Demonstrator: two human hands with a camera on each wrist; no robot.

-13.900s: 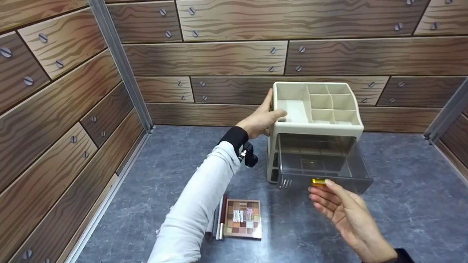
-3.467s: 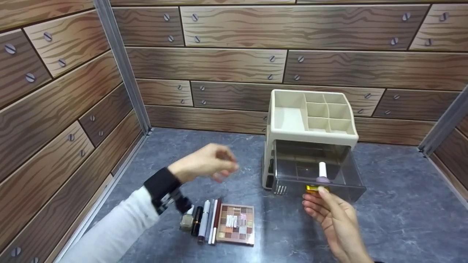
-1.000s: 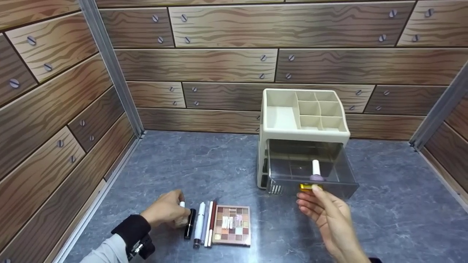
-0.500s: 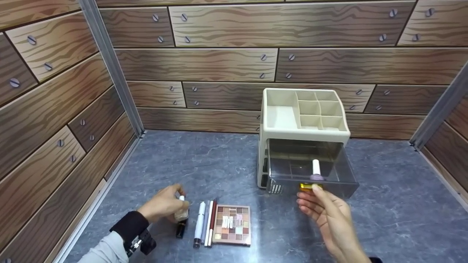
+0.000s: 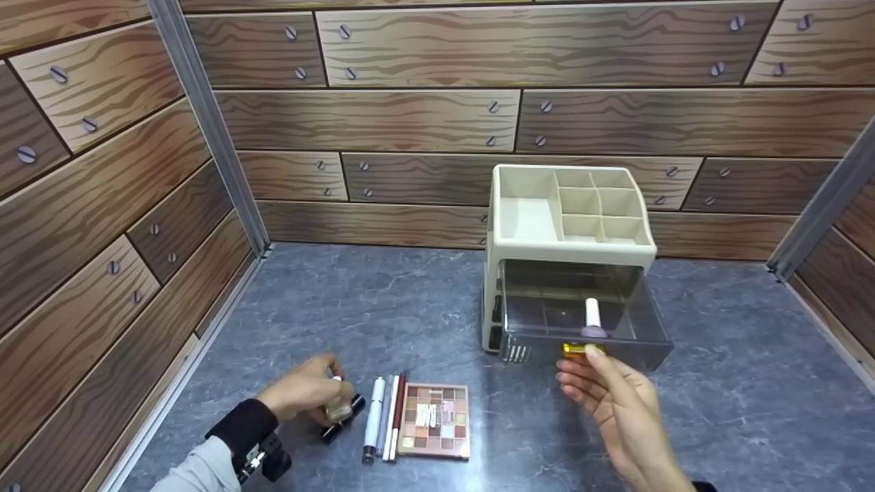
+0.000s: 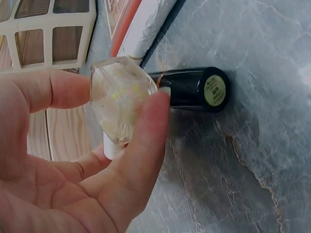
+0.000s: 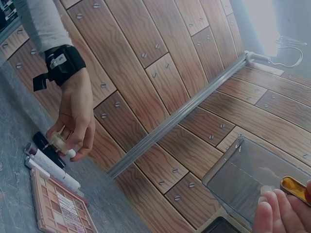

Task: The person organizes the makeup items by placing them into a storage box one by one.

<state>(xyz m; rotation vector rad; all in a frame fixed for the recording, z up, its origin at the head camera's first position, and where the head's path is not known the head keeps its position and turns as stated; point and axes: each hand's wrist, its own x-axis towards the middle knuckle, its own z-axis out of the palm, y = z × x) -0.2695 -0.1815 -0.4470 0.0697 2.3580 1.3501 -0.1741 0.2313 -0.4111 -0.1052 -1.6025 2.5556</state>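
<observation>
My left hand (image 5: 307,388) pinches a clear nail polish bottle (image 6: 121,97) with a white cap between thumb and fingers. In the left wrist view, the bottle overlaps a black lipstick tube (image 6: 192,90) lying on the table; whether they touch I cannot tell. My right hand (image 5: 618,410) holds the gold handle (image 5: 573,350) at the front of a smoky see-through drawer (image 5: 574,301), its thumb on top. That drawer is pulled out of a cream organizer (image 5: 574,242). Inside it, a lilac nail polish bottle (image 5: 593,321) with a white cap stands upright.
Right of my left hand lie a white tube (image 5: 374,417), slim pencils (image 5: 396,413) and an eyeshadow palette (image 5: 434,420) in a row. The organizer's top has several open compartments. Wood-patterned walls (image 5: 417,116) enclose the grey marbled table (image 5: 342,294).
Earlier, my left hand left the organizer, and the lilac bottle appeared in the drawer. Since then it has taken the clear bottle; the lipstick tube has shifted left and turned. The right hand stays put.
</observation>
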